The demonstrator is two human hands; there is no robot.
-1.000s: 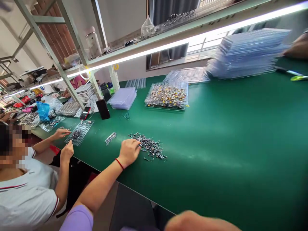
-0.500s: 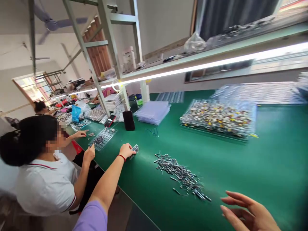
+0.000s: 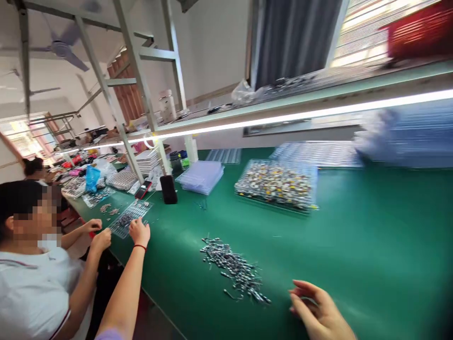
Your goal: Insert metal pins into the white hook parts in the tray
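Reaching far left, the left hand (image 3: 139,231) is closed at the edge of a grid tray (image 3: 130,218) in front of a co-worker; what it grips cannot be told. The right hand (image 3: 320,311) rests open and empty on the bench (image 3: 371,245), just beside the pile of metal pins (image 3: 233,270). Sorting seems under way; a careful pinch at the pile is called for next.

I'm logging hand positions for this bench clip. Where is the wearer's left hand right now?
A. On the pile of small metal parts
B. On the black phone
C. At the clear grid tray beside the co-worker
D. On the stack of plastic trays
C: the left hand, red band on its wrist, is at the near edge of the clear grid tray, well left of the pile of small metal parts.
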